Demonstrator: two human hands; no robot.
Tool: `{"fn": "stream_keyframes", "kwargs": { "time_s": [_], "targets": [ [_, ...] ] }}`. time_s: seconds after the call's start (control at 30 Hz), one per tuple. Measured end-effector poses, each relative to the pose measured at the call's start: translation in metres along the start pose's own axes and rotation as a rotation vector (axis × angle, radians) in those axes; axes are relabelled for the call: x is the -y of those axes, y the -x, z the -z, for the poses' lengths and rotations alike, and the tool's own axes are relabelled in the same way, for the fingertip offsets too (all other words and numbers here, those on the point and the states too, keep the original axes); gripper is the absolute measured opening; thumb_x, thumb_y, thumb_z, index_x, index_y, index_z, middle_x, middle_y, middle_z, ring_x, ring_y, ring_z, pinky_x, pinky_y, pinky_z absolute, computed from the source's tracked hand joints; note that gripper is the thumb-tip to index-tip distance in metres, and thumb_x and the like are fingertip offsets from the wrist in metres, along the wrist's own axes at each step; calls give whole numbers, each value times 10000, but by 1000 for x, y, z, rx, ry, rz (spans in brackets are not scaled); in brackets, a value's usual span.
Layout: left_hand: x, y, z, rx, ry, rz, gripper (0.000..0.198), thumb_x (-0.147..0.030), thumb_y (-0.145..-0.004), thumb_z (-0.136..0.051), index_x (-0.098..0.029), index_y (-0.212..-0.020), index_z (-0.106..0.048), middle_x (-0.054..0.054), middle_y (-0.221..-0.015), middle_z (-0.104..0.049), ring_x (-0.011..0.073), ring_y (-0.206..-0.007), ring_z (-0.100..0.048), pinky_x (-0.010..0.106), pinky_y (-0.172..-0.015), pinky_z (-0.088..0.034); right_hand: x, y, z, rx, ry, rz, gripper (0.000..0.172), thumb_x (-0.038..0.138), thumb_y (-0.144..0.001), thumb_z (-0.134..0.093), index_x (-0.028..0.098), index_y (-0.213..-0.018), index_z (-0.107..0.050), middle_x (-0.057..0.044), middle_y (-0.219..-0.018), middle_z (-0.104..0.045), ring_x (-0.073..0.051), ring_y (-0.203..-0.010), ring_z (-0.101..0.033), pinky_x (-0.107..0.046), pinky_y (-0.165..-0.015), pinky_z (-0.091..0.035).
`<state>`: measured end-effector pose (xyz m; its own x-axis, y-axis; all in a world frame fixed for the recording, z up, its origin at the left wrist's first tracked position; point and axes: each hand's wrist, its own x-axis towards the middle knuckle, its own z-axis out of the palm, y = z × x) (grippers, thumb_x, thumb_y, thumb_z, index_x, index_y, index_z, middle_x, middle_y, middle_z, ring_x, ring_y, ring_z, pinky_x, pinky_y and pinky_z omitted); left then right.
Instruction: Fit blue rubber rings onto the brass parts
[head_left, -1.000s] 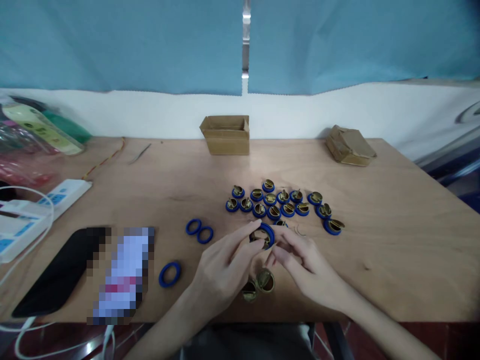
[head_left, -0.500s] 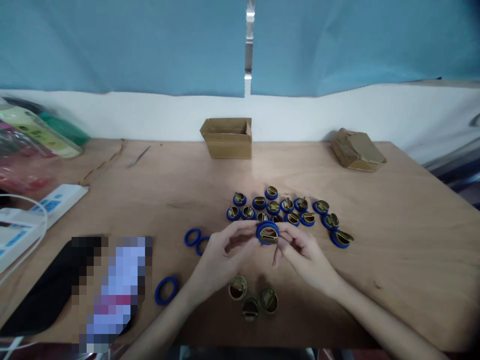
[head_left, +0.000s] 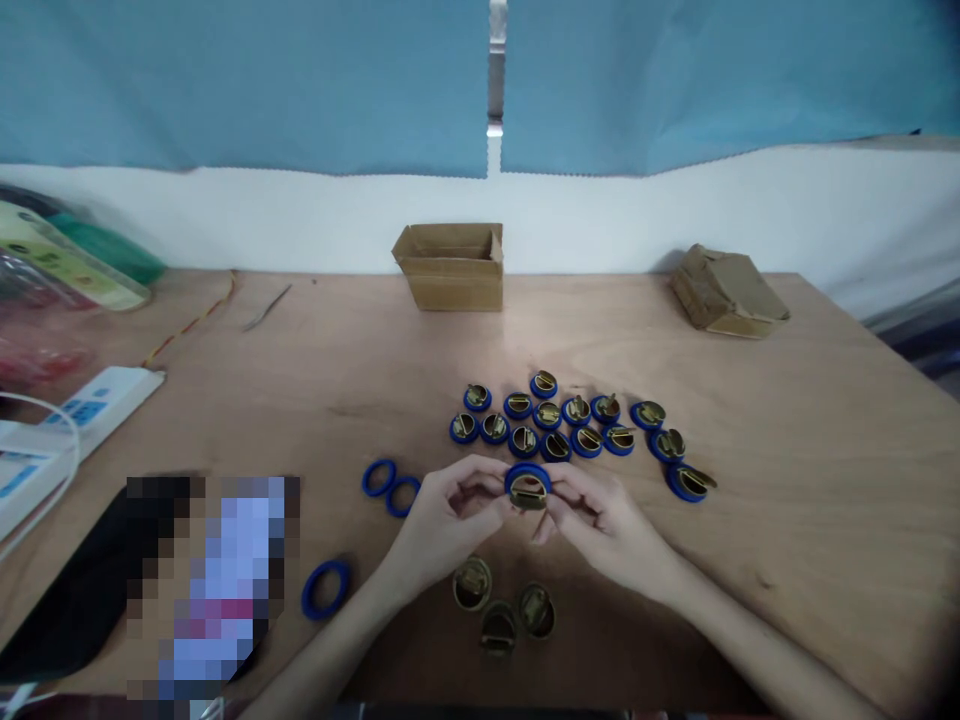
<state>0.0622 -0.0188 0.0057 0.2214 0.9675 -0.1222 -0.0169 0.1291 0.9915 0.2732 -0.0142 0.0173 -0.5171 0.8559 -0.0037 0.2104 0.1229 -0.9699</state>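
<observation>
A round brass fitting with a crossbar and a blue ring [head_left: 528,487] is held up in front of me, tilted. My left hand [head_left: 457,510] pinches its left side with thumb and fingers. On the right side my right hand [head_left: 604,525] grips it the same way. Beneath the hands lie three bare brass fittings [head_left: 499,628]. Left of my left hand are two loose blue rings [head_left: 379,478], and a larger-looking blue ring [head_left: 325,589] lies nearer me. Beyond my hands sits a group of several brass fittings with blue rings [head_left: 547,415].
An open cardboard box [head_left: 457,285] stands at the back, a crumpled cardboard box [head_left: 731,290] at back right. On the left are a white power strip [head_left: 112,405], a black flat item [head_left: 97,580], a blurred-out phone-like item [head_left: 225,590], tweezers-like metal [head_left: 268,307] and plastic bags.
The view has shifted slightly. Both hands, still on the fitting, are a little lower and further left in view, and the fitting's brass face is tilted somewhat differently.
</observation>
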Motion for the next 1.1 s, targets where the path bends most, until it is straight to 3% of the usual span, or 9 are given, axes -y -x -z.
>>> {"fn": "stream_keyframes", "kwargs": {
  "time_s": [0.2,0.37,0.5,0.6,0.67,0.73,0.83,0.97,1.1],
  "targets": [
    [0,1,1,81,-14,0,198,-225,-895,-650,-175,-1080,-702,71,-993,-793,190,-886,-748,284,-786,-587,0,-1,8,-46,166,77,295,237,-1051,-448,230,-1206,-699,17,-738,-769,-132,-669,-734,-238,-635,-531],
    [-2,1,1,86,-77,49,197,-295,-952,-598,-178,-1071,-702,45,-870,-786,169,-734,-727,286,-708,-594,0,-4,7,-48,242,83,270,247,-1043,-455,197,-1128,-706,17,-687,-743,-128,-591,-671,-226,-512,-439],
    [-3,2,0,115,-49,58,126,-283,-948,-616,-187,-983,-689,24,-791,-770,166,-730,-724,280,-714,-593,2,-3,8,-57,358,109,266,247,-1039,-442,180,-1007,-698,3,-693,-704,-128,-556,-603,-240,-510,-430],
    [-4,1,-1,106,-21,34,134,-290,-947,-615,-186,-984,-690,34,-836,-773,174,-779,-729,281,-725,-592,1,0,7,-103,435,173,243,228,-1040,-450,188,-1080,-686,-21,-800,-726,-145,-625,-638,-266,-588,-505],
    [-4,1,-1,82,-23,25,182,-299,-954,-595,-189,-1053,-700,56,-949,-781,185,-845,-732,293,-743,-595,0,1,4,-112,471,240,250,205,-1047,-452,191,-1186,-658,-58,-955,-750,-174,-793,-702,-302,-727,-568],
    [-5,1,-1,62,-36,18,227,-286,-933,-614,-198,-1127,-694,70,-1048,-773,197,-927,-727,307,-792,-593,0,2,0,-100,527,313,277,203,-1057,-445,190,-1257,-635,-98,-1102,-742,-208,-974,-717,-349,-860,-584],
    [-3,1,-1,73,-10,-8,286,-233,-868,-684,-202,-1152,-678,77,-1131,-750,211,-1056,-703,338,-922,-566,5,4,-4,-81,621,354,294,272,-1059,-477,200,-1307,-617,-122,-1215,-724,-251,-1077,-711,-404,-914,-592],
    [-2,3,0,58,72,-35,297,-207,-851,-712,-214,-1145,-663,76,-1212,-717,208,-1149,-668,349,-1011,-522,19,14,9,-205,634,225,304,353,-1034,-540,230,-1307,-596,-90,-1172,-754,-237,-976,-743,-352,-827,-609],
    [-2,5,2,19,89,-66,335,-196,-813,-773,-221,-1122,-645,73,-1237,-705,204,-1153,-658,332,-1016,-514,19,31,38,-495,714,-144,203,388,-1012,-544,235,-1046,-671,-17,-705,-727,-184,-573,-669,-285,-528,-491]
  ]
}}
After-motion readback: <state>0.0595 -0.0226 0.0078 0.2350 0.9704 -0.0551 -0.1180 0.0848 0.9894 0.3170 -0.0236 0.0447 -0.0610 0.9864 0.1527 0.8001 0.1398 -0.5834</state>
